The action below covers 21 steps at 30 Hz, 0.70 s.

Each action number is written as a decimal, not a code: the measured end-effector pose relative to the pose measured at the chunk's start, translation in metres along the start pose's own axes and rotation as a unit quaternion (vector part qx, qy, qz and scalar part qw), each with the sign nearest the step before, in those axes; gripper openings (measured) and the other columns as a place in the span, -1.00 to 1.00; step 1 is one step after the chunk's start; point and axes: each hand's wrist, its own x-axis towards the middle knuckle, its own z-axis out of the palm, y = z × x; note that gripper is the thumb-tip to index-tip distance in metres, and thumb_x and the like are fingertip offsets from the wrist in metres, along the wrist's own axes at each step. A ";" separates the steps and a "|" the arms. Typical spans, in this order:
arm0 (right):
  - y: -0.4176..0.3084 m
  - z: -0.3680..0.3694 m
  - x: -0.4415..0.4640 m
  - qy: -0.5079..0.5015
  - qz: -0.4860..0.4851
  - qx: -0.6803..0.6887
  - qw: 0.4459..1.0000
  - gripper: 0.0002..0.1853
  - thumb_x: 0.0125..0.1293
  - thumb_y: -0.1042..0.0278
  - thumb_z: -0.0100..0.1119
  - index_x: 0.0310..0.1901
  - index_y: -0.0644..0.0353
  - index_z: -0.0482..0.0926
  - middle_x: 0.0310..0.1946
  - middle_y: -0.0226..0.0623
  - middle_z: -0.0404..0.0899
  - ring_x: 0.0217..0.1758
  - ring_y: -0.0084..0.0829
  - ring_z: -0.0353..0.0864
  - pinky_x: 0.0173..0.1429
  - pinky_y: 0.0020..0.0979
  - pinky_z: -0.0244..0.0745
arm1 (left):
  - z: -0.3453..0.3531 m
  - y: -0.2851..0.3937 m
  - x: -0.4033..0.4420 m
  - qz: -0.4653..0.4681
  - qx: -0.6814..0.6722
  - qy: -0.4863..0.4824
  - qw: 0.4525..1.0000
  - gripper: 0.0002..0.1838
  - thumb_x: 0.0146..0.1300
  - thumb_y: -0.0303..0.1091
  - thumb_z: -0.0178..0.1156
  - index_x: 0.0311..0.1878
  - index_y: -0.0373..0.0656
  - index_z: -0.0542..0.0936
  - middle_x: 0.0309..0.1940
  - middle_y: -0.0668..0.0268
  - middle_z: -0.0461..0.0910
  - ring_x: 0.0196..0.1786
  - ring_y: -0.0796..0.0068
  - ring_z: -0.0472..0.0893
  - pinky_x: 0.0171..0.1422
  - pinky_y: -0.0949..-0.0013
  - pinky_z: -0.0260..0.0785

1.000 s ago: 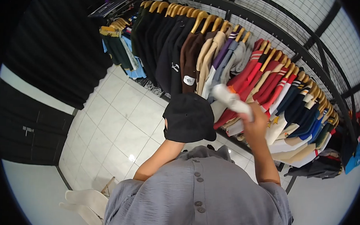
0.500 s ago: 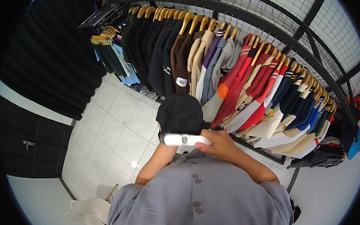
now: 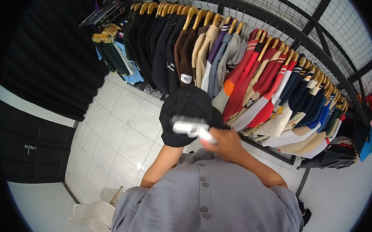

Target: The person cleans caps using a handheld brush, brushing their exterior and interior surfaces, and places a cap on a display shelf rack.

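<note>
A black cap (image 3: pixel 189 103) is held up in front of my chest, crown facing me. My left forearm (image 3: pixel 164 160) runs up to its lower edge, and the cap hides my left hand, which supports it from inside or behind. My right hand (image 3: pixel 226 143) is closed around the handle end of a white brush (image 3: pixel 190 129). The brush is tilted, with bristles along its upper edge lying over the lower part of the cap. Motion blurs the brush, so I cannot tell whether the bristles touch the cloth.
Ahead, a black metal rack (image 3: pixel 256 16) holds many jackets (image 3: pixel 262 86) on wooden hangers. A black curtain (image 3: pixel 47 56) and a dark door (image 3: pixel 31 144) stand to the left. A white chair (image 3: pixel 91 211) is at lower left on the tiled floor (image 3: pixel 115 129).
My right hand has turned the white brush from level to a slant, and its bristles now show. The cap has risen slightly and shows more of its lower part.
</note>
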 end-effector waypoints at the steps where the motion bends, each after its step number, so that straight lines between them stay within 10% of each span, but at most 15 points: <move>1: -0.002 0.001 -0.005 -0.054 -0.061 0.030 0.996 -0.64 0.03 0.05 0.36 -0.53 0.16 0.47 -0.75 -0.22 0.40 -0.70 -0.26 0.46 -0.59 -0.32 0.33 | 0.003 -0.007 -0.002 0.097 0.246 0.006 0.964 -0.46 0.11 -0.21 0.22 0.20 -0.08 0.43 0.22 0.19 0.36 0.25 0.33 0.38 0.35 0.21 0.18; 5: 0.006 -0.009 -0.010 -0.015 -0.113 0.031 0.993 -0.62 0.06 -0.02 0.31 -0.46 0.18 0.52 -0.73 -0.25 0.41 -0.71 -0.25 0.44 -0.57 -0.31 0.34 | -0.018 0.014 0.016 0.129 0.306 0.045 0.942 -0.44 -0.03 -0.16 0.26 0.10 -0.09 0.48 0.07 0.20 0.44 0.17 0.24 0.42 0.29 0.19 0.24; 8: 0.012 0.008 -0.009 0.051 -0.026 0.017 0.998 -0.60 0.09 0.04 0.30 -0.55 0.21 0.43 -0.75 -0.24 0.36 -0.73 -0.25 0.39 -0.61 -0.33 0.27 | -0.012 0.013 0.010 -0.113 -0.192 -0.043 0.974 -0.47 0.06 -0.13 0.21 0.13 -0.06 0.47 0.10 0.20 0.43 0.17 0.25 0.42 0.31 0.20 0.23; 11: 0.011 0.010 -0.023 -0.011 -0.113 -0.004 0.994 -0.61 0.10 0.07 0.31 -0.55 0.22 0.41 -0.75 -0.22 0.37 -0.74 -0.22 0.38 -0.62 -0.33 0.25 | 0.000 -0.010 -0.002 0.094 0.257 -0.018 0.962 -0.43 0.24 -0.23 0.11 0.31 -0.13 0.28 0.30 0.16 0.27 0.34 0.28 0.27 0.47 0.16 -0.01; 13: 0.014 0.008 -0.026 -0.032 -0.140 0.003 0.990 -0.61 0.11 0.08 0.30 -0.54 0.23 0.40 -0.75 -0.21 0.38 -0.74 -0.21 0.38 -0.62 -0.33 0.26 | -0.002 -0.012 0.001 0.073 0.173 -0.010 0.982 -0.43 0.25 -0.23 0.10 0.31 -0.15 0.27 0.25 0.17 0.32 0.31 0.26 0.31 0.43 0.14 0.05; 15: 0.026 0.012 -0.023 0.063 0.039 0.038 0.997 -0.60 0.10 0.04 0.31 -0.53 0.20 0.40 -0.76 -0.24 0.37 -0.73 -0.21 0.41 -0.61 -0.32 0.29 | 0.004 -0.014 -0.001 0.001 -0.060 0.000 0.998 -0.43 0.27 -0.19 0.05 0.31 -0.18 0.25 0.21 0.18 0.37 0.27 0.22 0.35 0.39 0.11 0.13; 17: 0.022 0.019 -0.023 0.087 0.069 0.024 0.994 -0.58 0.07 0.00 0.33 -0.54 0.19 0.41 -0.76 -0.23 0.36 -0.72 -0.22 0.41 -0.59 -0.31 0.30 | 0.019 -0.022 -0.007 -0.087 -0.369 0.050 0.924 -0.43 0.31 -0.13 -0.02 0.32 -0.19 0.23 0.22 0.17 0.36 0.27 0.18 0.36 0.38 0.09 0.16; 19: 0.016 0.021 -0.035 -0.013 -0.074 0.047 0.996 -0.56 0.06 0.00 0.33 -0.53 0.22 0.40 -0.76 -0.20 0.35 -0.71 -0.21 0.42 -0.59 -0.30 0.29 | 0.032 -0.046 -0.018 -0.213 -0.809 0.036 0.547 -0.38 0.27 -0.12 0.04 0.35 -0.15 0.20 0.30 0.15 0.26 0.33 0.34 0.28 0.44 0.25 0.08; 21: 0.015 0.014 -0.031 -0.020 -0.125 0.024 0.992 -0.57 0.07 0.02 0.32 -0.53 0.23 0.39 -0.75 -0.18 0.35 -0.69 -0.20 0.44 -0.58 -0.29 0.30 | 0.022 -0.030 -0.008 -0.187 -0.631 0.042 0.752 -0.44 0.28 -0.09 0.00 0.30 -0.12 0.29 0.25 0.19 0.33 0.29 0.36 0.32 0.42 0.26 0.10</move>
